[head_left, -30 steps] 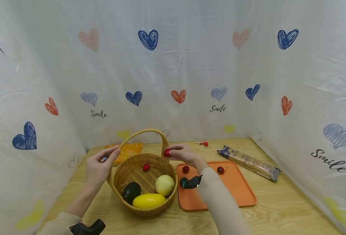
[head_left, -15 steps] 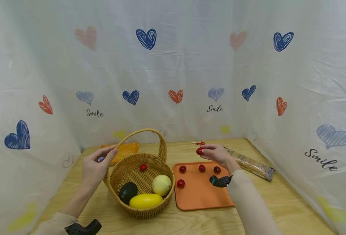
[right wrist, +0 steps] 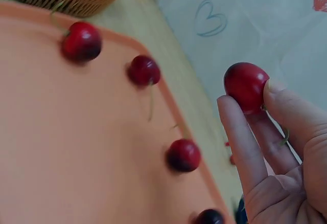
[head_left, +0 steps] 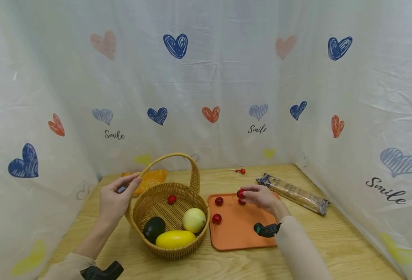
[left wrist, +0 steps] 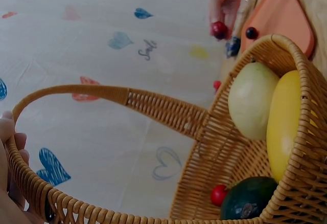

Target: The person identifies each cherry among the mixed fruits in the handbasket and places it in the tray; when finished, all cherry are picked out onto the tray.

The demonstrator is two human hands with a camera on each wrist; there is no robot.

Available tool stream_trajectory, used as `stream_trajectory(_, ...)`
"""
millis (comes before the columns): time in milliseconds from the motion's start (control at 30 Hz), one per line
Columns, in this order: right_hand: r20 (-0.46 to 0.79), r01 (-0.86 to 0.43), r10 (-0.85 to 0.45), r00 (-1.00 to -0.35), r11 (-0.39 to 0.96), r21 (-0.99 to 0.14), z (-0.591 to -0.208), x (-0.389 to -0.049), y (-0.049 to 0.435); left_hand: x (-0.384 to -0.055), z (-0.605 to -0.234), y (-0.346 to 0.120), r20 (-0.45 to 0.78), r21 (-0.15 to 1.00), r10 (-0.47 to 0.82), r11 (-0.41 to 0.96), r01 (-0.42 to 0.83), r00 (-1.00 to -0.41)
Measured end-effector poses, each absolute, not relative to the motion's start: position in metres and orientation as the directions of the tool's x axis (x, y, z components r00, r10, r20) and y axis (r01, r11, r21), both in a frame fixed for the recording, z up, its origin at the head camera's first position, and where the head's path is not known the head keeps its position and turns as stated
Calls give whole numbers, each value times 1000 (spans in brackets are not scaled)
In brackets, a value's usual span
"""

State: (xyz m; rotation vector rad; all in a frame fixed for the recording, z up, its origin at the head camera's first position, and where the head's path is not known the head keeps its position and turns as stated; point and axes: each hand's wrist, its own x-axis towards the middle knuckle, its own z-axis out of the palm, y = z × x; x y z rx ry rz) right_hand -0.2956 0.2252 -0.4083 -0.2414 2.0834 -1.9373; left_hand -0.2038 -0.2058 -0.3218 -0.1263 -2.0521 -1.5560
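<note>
My left hand [head_left: 116, 198] grips the left side of the arched handle of a wicker basket [head_left: 176, 254]. Inside the basket lie a dark green avocado-like fruit [head_left: 154, 229], a long yellow fruit [head_left: 175, 239], a pale green round fruit [head_left: 194, 220] and one red cherry [head_left: 171, 199]. Between thumb and fingertips, my right hand [head_left: 262, 198] pinches another cherry [right wrist: 246, 87] with a green stem, held over the far part of an orange tray [head_left: 241, 233]. Several cherries lie on that tray, among them one near its left edge [head_left: 217, 219]; the hand covers part of the tray in the head view.
Right of the tray, a long clear-wrapped package [head_left: 293, 193] lies slantwise. A small red item with a white stick [head_left: 240, 171] is at the table's back. Behind the basket is an orange packet [head_left: 153, 181]. A heart-printed curtain [head_left: 213, 77] surrounds the table.
My right hand, with the cherry, has moved right from beside the basket handle to above the tray, then lower and nearer. The left hand keeps its grip on the handle.
</note>
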Motion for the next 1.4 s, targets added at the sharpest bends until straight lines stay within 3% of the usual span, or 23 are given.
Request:
stream_trajectory(133,-99,73,-325,-940,92,-993,-427,-284,232,-203,-322,-205,485,858,-253,323,399,-837)
stream_trajectory(433,-88,-48,-343,-935,370,-928,-447,-272,235,-202,-321,-204,480,862,-274,325,390,-833)
stream_trajectory(600,-100,-69,-340,-935,451,-890,-452,-274,233,-203,-320,-203,477,863,-274,324,387,-835)
stream_trajectory(933,-121,-31,-323,-939,427,-904,-452,-272,233,-202,-321,-204,480,863,-265,316,395,-836)
stream_trajectory(1167,-86,-75,-339,-937,436,-897,-443,-276,234,-201,-320,-205,477,861,-263,333,385,-839)
stream_trajectory(1400,78,-118,-204,-976,193,-974,-405,-288,234,-202,-320,-205,479,860,-265,331,387,-837)
